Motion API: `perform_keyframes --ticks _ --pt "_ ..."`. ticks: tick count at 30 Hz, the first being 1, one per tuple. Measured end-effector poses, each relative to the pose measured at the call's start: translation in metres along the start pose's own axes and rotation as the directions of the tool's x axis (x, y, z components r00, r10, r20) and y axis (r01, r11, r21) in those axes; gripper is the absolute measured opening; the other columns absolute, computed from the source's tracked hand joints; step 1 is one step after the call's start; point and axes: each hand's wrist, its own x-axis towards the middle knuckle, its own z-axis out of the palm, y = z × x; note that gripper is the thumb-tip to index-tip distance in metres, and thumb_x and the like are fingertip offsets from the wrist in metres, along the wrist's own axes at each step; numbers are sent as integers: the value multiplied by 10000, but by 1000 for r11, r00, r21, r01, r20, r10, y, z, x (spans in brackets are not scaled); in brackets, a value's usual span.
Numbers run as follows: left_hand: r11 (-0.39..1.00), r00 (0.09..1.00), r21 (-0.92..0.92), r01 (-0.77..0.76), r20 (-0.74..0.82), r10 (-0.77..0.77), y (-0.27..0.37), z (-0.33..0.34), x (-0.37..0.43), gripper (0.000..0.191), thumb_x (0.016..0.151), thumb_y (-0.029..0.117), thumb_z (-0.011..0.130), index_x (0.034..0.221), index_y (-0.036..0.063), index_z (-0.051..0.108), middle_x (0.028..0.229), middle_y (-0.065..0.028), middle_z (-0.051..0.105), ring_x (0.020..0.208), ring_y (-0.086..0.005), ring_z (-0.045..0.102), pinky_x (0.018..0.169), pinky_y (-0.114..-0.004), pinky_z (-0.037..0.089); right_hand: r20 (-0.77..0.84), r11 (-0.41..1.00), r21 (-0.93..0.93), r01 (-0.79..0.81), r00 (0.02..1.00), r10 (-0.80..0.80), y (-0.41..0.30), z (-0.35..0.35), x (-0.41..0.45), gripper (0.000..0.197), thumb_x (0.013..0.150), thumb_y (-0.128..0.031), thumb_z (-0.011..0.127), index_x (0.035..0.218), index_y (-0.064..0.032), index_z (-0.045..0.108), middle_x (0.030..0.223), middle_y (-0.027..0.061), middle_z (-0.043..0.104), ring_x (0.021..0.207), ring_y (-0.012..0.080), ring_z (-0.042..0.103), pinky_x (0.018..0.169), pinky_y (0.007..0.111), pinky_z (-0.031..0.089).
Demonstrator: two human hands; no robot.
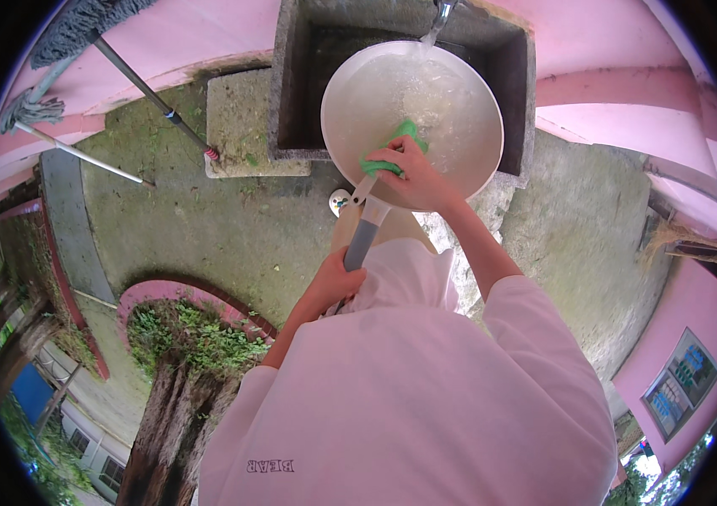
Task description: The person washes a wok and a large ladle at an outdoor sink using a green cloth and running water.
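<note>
A wide, light-coloured pan (358, 88) with water in it rests over the concrete sink (298, 82). My left hand (333, 278) grips the grey end of the pan's long handle (363, 239). Pinched in the fingers of my right hand (415, 171) is a green cloth (406, 131), held at the near side of the pan by the handle's base. Water runs from a metal tap (442, 16) into the far side of the pan, where the surface is bubbly. My left fingertips are partly hidden behind the handle.
A stone slab (241, 123) adjoins the sink's left side. Two mops, one dark grey (86, 31) and one lighter (29, 109), lean at the pink wall. A round planter edge (162, 290) surrounds a tree trunk (175, 436) at lower left. Mossy concrete floor (175, 221) lies around.
</note>
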Motion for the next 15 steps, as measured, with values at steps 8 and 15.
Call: perform_keyframes --ticks 8,15 --pt "999 1000 44 11 -20 -10 -3 1 4 316 790 100 586 1069 -40 534 638 -30 533 466 -105 485 434 -284 406 -403 993 -99 -70 915 25 23 1 15 225 872 -57 619 1095 -79 638 1071 175 517 887 329 592 787 406 492" --pt "1000 1000 -3 12 -17 -12 -9 -1 7 316 785 97 591 1062 -44 536 657 -31 542 473 -104 493 431 -286 404 -705 986 -158 -53 705 -75 25 -69 -4 228 866 -14 582 1086 -64 613 1042 173 571 913 365 597 790 411 491"
